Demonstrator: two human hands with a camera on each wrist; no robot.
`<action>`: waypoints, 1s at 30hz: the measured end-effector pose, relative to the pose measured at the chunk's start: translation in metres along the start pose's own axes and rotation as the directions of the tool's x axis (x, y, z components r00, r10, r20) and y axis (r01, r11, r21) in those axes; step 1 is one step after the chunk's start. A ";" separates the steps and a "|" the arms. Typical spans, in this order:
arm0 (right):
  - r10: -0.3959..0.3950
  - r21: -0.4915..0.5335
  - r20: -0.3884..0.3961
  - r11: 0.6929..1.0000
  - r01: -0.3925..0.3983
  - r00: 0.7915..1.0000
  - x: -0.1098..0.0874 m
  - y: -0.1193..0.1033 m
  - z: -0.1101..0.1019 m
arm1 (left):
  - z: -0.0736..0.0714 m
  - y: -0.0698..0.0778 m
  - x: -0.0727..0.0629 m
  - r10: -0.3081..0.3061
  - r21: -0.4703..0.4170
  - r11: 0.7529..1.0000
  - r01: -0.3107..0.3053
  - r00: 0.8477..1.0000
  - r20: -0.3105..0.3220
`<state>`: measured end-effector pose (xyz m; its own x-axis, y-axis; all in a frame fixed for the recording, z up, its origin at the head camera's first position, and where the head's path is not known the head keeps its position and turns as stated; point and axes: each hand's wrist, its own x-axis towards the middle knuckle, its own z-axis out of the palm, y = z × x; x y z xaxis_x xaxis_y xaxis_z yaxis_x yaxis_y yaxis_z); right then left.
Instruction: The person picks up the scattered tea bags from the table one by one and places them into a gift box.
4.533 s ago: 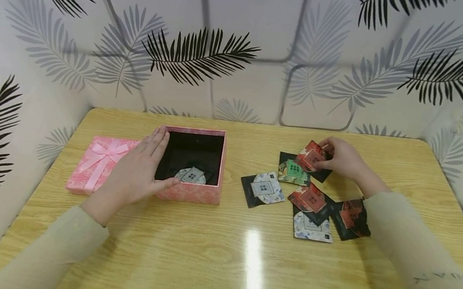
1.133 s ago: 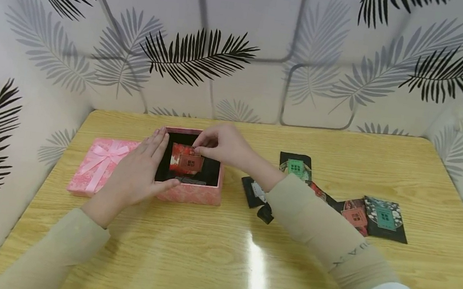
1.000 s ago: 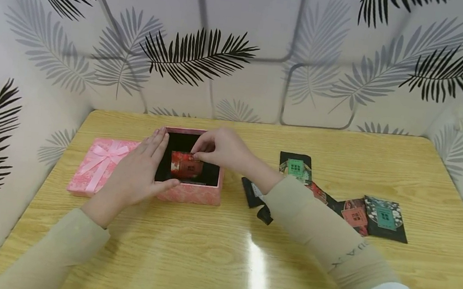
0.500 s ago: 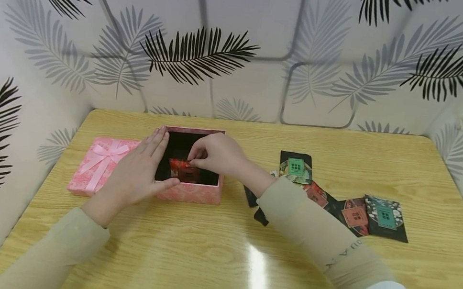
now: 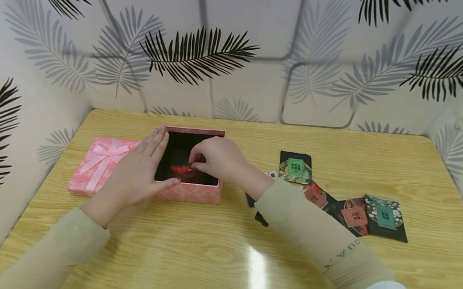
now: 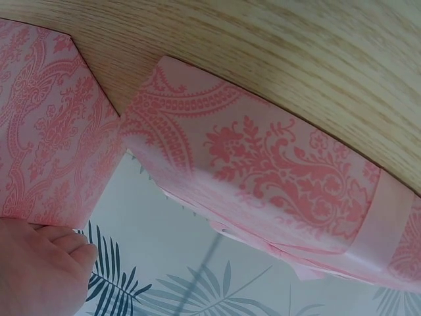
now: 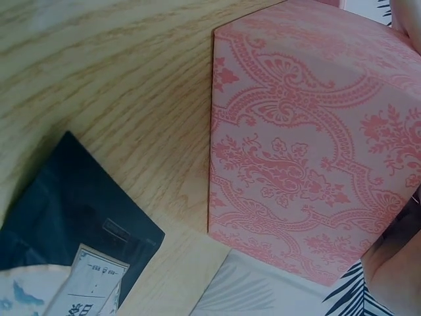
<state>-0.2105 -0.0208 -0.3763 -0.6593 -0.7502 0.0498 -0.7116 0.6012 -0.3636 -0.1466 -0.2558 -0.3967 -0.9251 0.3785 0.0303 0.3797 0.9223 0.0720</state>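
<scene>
The pink patterned box (image 5: 188, 192) stands without its lid, its dark inside facing up. My left hand (image 5: 137, 166) rests along its left rim with straight fingers, the thumb at the front edge; in the left wrist view my left hand (image 6: 46, 270) touches the box (image 6: 52, 125). My right hand (image 5: 223, 157) reaches over the right rim and pinches a red sachet (image 5: 185, 171) by its upper edge, down inside the box. The sachet's lower part is hidden in shadow. In the right wrist view the box (image 7: 296, 131) covers most of that work.
The pink lid (image 5: 99, 164) with a ribbon bow lies left of the box. Right of it several sachets lie on the wooden table (image 5: 200, 256), among them a green-labelled sachet (image 5: 295, 167) and a teal-labelled sachet (image 5: 386, 219). My right forearm covers some. A patterned wall stands behind.
My right hand has carried the red sachet from the pile at the right to the box and lowered it inside, where it sits deeper now. The left hand has stayed on the rim.
</scene>
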 end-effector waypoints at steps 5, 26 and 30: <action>0.006 0.010 -0.010 1.000 -0.006 1.000 0.000 0.002 -0.001 | 0.000 0.002 0.001 -0.003 -0.012 1.000 0.003 1.000 -0.012; 0.141 0.435 -0.176 0.899 -0.051 0.974 -0.024 0.042 -0.032 | -0.002 0.003 -0.001 -0.017 -0.014 1.000 0.017 1.000 0.001; 0.169 0.437 -0.186 0.897 -0.072 0.968 -0.030 0.056 -0.038 | -0.002 0.003 -0.001 -0.016 -0.011 1.000 0.016 1.000 0.010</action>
<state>-0.2399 0.0464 -0.3628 -0.8035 -0.5734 0.1602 -0.4842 0.4728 -0.7362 -0.1448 -0.2536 -0.3947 -0.9310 0.3646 0.0189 0.3648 0.9273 0.0835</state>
